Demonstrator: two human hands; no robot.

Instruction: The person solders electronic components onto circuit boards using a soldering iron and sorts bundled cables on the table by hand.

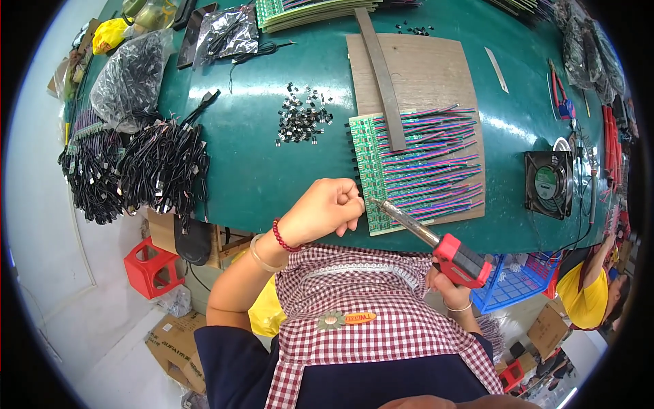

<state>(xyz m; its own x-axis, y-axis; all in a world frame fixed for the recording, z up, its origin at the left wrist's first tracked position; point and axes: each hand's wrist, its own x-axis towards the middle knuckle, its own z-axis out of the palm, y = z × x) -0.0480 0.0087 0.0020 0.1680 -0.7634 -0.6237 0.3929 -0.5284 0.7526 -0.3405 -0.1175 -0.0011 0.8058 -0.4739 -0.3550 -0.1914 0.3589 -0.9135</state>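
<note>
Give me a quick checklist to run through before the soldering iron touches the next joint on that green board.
1. Iron held: ok. Right hand grips the red handle of the soldering iron.
2. Tip at board: ok. It sits at the near left edge of the green board.
3. Left hand steadying: ok, closed at the board's edge; whether it holds solder, cannot tell.
4. Board pinned: ok. A metal bar lies across it.
5. Wires seated: cannot tell.
6. Fan running: cannot tell.
</note>
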